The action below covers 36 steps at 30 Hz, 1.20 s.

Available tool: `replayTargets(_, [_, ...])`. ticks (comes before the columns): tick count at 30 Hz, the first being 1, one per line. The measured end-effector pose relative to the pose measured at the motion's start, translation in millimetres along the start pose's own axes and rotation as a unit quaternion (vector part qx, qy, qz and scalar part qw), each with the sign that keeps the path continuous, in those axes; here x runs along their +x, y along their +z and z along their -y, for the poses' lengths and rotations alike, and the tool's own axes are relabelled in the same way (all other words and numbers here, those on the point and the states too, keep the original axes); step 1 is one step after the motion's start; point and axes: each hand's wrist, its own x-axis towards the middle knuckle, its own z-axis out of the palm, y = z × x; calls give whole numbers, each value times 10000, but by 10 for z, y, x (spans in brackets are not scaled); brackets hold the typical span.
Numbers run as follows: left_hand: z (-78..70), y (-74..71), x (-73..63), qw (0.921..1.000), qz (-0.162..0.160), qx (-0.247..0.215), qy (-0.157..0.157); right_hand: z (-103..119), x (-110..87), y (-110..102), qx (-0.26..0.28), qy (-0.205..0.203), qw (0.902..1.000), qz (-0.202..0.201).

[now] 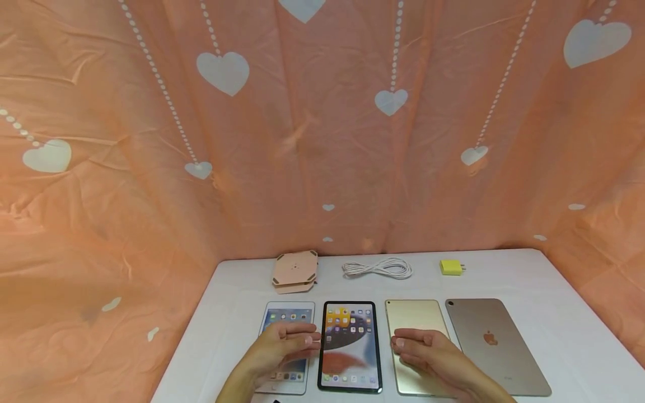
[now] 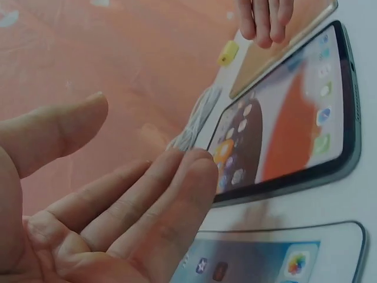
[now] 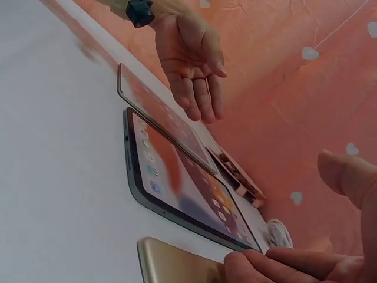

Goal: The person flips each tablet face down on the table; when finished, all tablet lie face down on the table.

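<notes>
Four tablets lie in a row on the white table, so several in all. My left hand [image 1: 289,348] hovers over the white-framed tablet [image 1: 298,382], its fingers extended toward the middle and holding nothing. Between the hands lies a black-framed tablet [image 1: 350,347] with its screen lit. Over the gold tablet [image 1: 415,316], seen from its back, is my right hand [image 1: 425,354], fingers straight and palm facing inward. A grey tablet [image 1: 496,347] with a logo lies back-up at the right. In the left wrist view the left thumb stands apart from the fingers [image 2: 159,206].
Behind the tablets are a pink folded stand [image 1: 295,268], a coiled white cable [image 1: 378,268] and a yellow charger plug [image 1: 451,267]. A peach curtain [image 1: 302,168] with white hearts hangs behind the white table [image 1: 201,358].
</notes>
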Motion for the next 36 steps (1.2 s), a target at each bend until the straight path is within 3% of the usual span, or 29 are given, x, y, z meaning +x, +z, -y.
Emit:
replayTargets(8, [67,38,43,9988,-317,361,-41,-15,70,110,186,209,9996,-26])
replayTargets(12, [63,101,80,9968,-400,675,158,-12,110,157,166,333,9992,-136])
replayTargets(16, [78,143,102,9897,-675,1230,291,-21,143,194,225,384,9988,-190])
replayTargets(25, [67,275,134,9578,-1175,2616,211,-12,182,247,158,369,9988,-268])
replayTargets(28, [71,338,164,9516,-1313,2776,124,-12,187,266,220,407,9987,-230])
replayTargets(36, [93,495,217,9223,-1844,3378,360,-19,195,294,214,330,9987,-327])
